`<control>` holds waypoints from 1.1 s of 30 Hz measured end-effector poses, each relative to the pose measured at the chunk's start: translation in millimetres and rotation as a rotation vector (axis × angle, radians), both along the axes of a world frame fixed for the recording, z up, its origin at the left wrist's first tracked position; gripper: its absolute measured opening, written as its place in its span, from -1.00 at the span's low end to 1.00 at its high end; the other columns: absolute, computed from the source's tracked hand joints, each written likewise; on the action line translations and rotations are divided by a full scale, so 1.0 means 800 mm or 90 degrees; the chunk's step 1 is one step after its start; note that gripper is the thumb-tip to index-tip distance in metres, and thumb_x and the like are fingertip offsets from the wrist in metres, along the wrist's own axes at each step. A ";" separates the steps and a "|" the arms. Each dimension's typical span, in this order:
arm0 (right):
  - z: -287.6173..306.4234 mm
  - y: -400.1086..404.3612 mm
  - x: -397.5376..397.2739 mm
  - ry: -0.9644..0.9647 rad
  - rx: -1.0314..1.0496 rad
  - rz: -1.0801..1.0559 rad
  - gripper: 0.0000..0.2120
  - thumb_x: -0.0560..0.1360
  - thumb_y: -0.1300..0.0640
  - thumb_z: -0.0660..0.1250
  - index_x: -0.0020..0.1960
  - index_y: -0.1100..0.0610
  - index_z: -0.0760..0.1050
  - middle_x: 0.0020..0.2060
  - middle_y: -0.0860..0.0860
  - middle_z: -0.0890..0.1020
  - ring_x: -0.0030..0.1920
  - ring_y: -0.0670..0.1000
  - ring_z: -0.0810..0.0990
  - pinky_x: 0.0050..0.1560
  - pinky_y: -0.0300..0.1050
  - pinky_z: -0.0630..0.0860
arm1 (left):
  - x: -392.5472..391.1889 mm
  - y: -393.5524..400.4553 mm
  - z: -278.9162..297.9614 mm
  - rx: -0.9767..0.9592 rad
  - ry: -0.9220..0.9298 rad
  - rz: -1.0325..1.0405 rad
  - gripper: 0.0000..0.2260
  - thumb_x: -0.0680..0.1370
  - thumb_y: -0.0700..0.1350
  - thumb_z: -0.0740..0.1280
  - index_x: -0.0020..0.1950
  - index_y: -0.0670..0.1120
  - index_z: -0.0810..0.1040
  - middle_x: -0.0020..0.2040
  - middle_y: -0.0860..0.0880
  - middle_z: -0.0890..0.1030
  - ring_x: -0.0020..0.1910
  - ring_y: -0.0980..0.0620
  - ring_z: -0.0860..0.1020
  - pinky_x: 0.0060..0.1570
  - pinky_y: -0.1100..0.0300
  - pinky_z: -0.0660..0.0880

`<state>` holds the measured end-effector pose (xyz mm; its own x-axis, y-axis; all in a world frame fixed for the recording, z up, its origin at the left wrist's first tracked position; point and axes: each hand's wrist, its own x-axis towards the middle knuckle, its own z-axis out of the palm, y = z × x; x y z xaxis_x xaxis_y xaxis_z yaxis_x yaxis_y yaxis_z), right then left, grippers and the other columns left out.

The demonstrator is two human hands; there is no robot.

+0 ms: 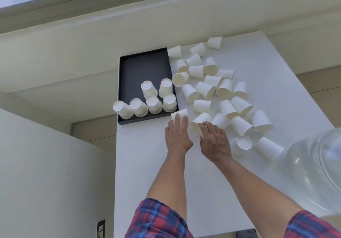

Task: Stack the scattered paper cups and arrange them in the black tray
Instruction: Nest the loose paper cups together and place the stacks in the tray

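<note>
A black tray (pixel 142 66) lies at the far left of the white table (pixel 147 173). Several short stacks of upside-down white paper cups (pixel 154 104) stand along the tray's near end. Many loose white cups (pixel 212 88) lie scattered to the right of the tray. My left hand (pixel 178 138) grips a cup (pixel 180 115) just in front of the tray's near right corner. My right hand (pixel 215 140) holds the rim end of a second cup (pixel 200 120) lying beside it. The two cups touch each other.
A large clear plastic water bottle (pixel 311 167) lies at the table's right edge, close to my right forearm. The table's left edge runs just below the tray. A cream wall and a window ledge rise beyond the table.
</note>
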<state>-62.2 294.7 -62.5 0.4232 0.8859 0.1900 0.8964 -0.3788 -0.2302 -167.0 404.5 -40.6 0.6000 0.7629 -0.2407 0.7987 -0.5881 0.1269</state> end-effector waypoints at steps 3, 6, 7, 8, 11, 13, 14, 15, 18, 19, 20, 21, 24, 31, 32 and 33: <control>-0.002 -0.012 0.005 0.010 -0.025 0.013 -0.40 0.36 0.26 0.42 0.40 0.16 0.45 0.24 0.06 0.58 0.09 0.14 0.60 -0.02 0.04 0.52 | -0.001 0.013 0.000 -0.001 0.061 -0.066 -0.13 0.55 -0.06 0.39 0.68 0.11 -0.11 0.69 -0.04 -0.05 0.64 -0.19 0.00 0.47 -0.01 0.23; -0.005 -0.017 0.009 0.025 -0.076 -0.012 -0.32 0.37 0.24 0.40 0.49 0.16 0.38 0.31 0.05 0.55 0.16 0.13 0.57 0.05 0.03 0.51 | 0.001 0.023 0.004 0.002 0.079 -0.090 -0.13 0.56 -0.07 0.41 0.68 0.15 -0.11 0.65 -0.12 0.03 0.65 -0.21 -0.03 0.51 -0.03 0.18; -0.005 -0.017 0.010 0.032 -0.101 -0.017 -0.29 0.38 0.22 0.39 0.52 0.14 0.33 0.35 0.05 0.53 0.19 0.13 0.55 0.09 0.02 0.50 | 0.002 0.026 0.005 0.008 0.077 -0.091 -0.14 0.56 -0.08 0.42 0.68 0.16 -0.09 0.61 -0.16 0.10 0.63 -0.22 0.01 0.51 -0.03 0.19; -0.006 -0.016 0.012 0.031 -0.124 -0.013 -0.27 0.40 0.20 0.37 0.56 0.12 0.28 0.40 0.03 0.49 0.24 0.12 0.53 0.14 0.02 0.49 | 0.004 0.027 0.007 0.013 0.076 -0.093 -0.15 0.56 -0.08 0.42 0.68 0.16 -0.06 0.56 -0.19 0.16 0.61 -0.22 0.08 0.49 -0.02 0.22; -0.008 -0.009 0.014 0.020 -0.185 0.029 -0.24 0.48 0.14 0.33 0.62 -0.02 0.14 0.54 0.03 0.32 0.40 0.11 0.40 0.32 0.02 0.37 | 0.010 0.033 0.012 -0.004 0.084 -0.094 -0.24 0.57 -0.10 0.41 0.65 0.16 0.06 0.46 -0.19 0.23 0.46 -0.21 0.27 0.39 0.00 0.33; -0.006 -0.002 0.013 0.008 -0.199 0.045 -0.23 0.49 0.15 0.31 0.62 -0.12 0.10 0.56 0.08 0.25 0.43 0.13 0.36 0.34 0.04 0.32 | 0.013 0.035 0.015 -0.018 0.092 -0.096 -0.34 0.57 -0.13 0.40 0.59 0.12 0.19 0.48 -0.19 0.18 0.37 -0.22 0.33 0.33 0.00 0.39; -0.004 0.002 0.012 -0.005 -0.199 0.054 -0.23 0.49 0.17 0.29 0.62 -0.15 0.10 0.57 0.12 0.24 0.43 0.15 0.36 0.33 0.05 0.32 | 0.013 0.034 0.015 -0.010 0.096 -0.100 -0.40 0.57 -0.13 0.40 0.55 0.11 0.24 0.50 -0.20 0.16 0.36 -0.22 0.35 0.31 0.00 0.41; -0.003 0.005 0.011 -0.020 -0.199 0.070 -0.23 0.49 0.20 0.27 0.62 -0.17 0.11 0.57 0.17 0.22 0.42 0.18 0.36 0.32 0.07 0.32 | 0.012 0.033 0.015 0.003 0.100 -0.106 -0.44 0.57 -0.13 0.40 0.52 0.10 0.28 0.51 -0.19 0.17 0.35 -0.23 0.37 0.30 0.00 0.42; -0.002 0.011 0.010 -0.062 -0.229 0.129 -0.22 0.49 0.25 0.20 0.61 -0.21 0.09 0.59 0.23 0.15 0.44 0.23 0.32 0.34 0.10 0.29 | 0.007 0.028 0.013 0.031 0.106 -0.130 -0.55 0.60 -0.11 0.35 0.47 0.09 0.36 0.41 -0.12 0.36 0.32 -0.20 0.40 0.25 0.02 0.42; -0.002 0.013 0.011 -0.063 -0.240 0.137 -0.24 0.50 0.24 0.18 0.61 -0.20 0.09 0.60 0.22 0.12 0.45 0.23 0.30 0.35 0.10 0.27 | 0.004 0.027 0.011 0.032 0.105 -0.131 -0.57 0.61 -0.11 0.34 0.47 0.08 0.37 0.37 -0.10 0.41 0.32 -0.19 0.40 0.23 0.02 0.41; 0.000 0.014 0.011 -0.058 -0.248 0.139 -0.27 0.51 0.23 0.17 0.61 -0.18 0.10 0.60 0.20 0.11 0.46 0.23 0.30 0.36 0.09 0.27 | 0.001 0.026 0.010 0.030 0.101 -0.129 -0.58 0.61 -0.12 0.34 0.46 0.06 0.38 0.35 -0.10 0.44 0.31 -0.18 0.40 0.21 0.03 0.41; 0.001 0.016 0.011 -0.055 -0.255 0.140 -0.30 0.52 0.22 0.17 0.60 -0.15 0.13 0.61 0.18 0.10 0.45 0.22 0.31 0.37 0.09 0.27 | -0.003 0.025 0.008 0.023 0.096 -0.122 -0.60 0.61 -0.13 0.33 0.44 0.03 0.39 0.33 -0.10 0.46 0.30 -0.17 0.41 0.20 0.03 0.41; 0.007 0.020 0.009 -0.065 -0.273 0.143 -0.39 0.52 0.20 0.16 0.56 -0.03 0.23 0.61 0.16 0.11 0.38 0.22 0.39 0.32 0.08 0.34 | -0.016 0.019 0.003 -0.022 0.074 -0.086 -0.66 0.61 -0.10 0.33 0.38 -0.02 0.42 0.29 -0.10 0.49 0.27 -0.16 0.43 0.20 0.03 0.40; 0.012 0.017 -0.001 0.028 -0.161 0.039 -0.46 0.53 0.20 0.22 0.51 0.21 0.31 0.57 0.07 0.26 0.22 0.15 0.52 0.17 0.00 0.44 | -0.051 -0.006 -0.009 -0.122 -0.035 0.092 -0.56 0.52 -0.01 0.39 0.33 -0.02 0.31 0.11 -0.07 0.59 0.11 -0.17 0.56 0.10 0.01 0.40; 0.012 0.017 -0.002 0.073 -0.125 0.025 -0.49 0.54 0.20 0.24 0.48 0.20 0.36 0.54 0.04 0.33 0.22 0.15 0.53 0.18 0.01 0.45 | -0.055 -0.009 -0.009 -0.157 -0.074 0.141 -0.50 0.49 0.02 0.40 0.36 0.01 0.27 0.06 -0.05 0.59 0.07 -0.17 0.57 0.10 0.01 0.43; 0.012 0.017 -0.003 0.142 -0.093 0.006 -0.54 0.55 0.20 0.26 0.45 0.18 0.42 0.50 0.01 0.39 0.24 0.13 0.53 0.21 0.01 0.44 | -0.058 -0.010 -0.009 -0.202 -0.116 0.194 -0.43 0.47 0.04 0.41 0.39 0.04 0.23 0.01 -0.02 0.58 0.05 -0.15 0.56 0.11 0.01 0.46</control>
